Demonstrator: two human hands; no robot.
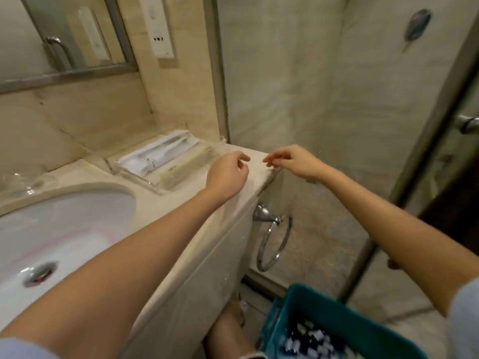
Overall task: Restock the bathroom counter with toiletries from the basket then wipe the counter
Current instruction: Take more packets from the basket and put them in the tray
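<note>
Both hands hover over the far right end of the marble counter [181,193], just right of the clear acrylic tray [134,174] holding wrapped toiletries [158,154]. The left hand [228,172] and the right hand [293,161] are loosely curled, fingertips nearly meeting, gripping nothing visible. The teal basket [337,317] sits below the counter's right end.

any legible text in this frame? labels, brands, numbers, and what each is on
None can be read.
Green packet in the clear tray: small dark marks near its near end, too blurred to read.
White toothbrush packet: a row of dark dots, not legible.
Wall socket panel: no print seen.
Items in the teal basket: blurred, no text legible.
</note>
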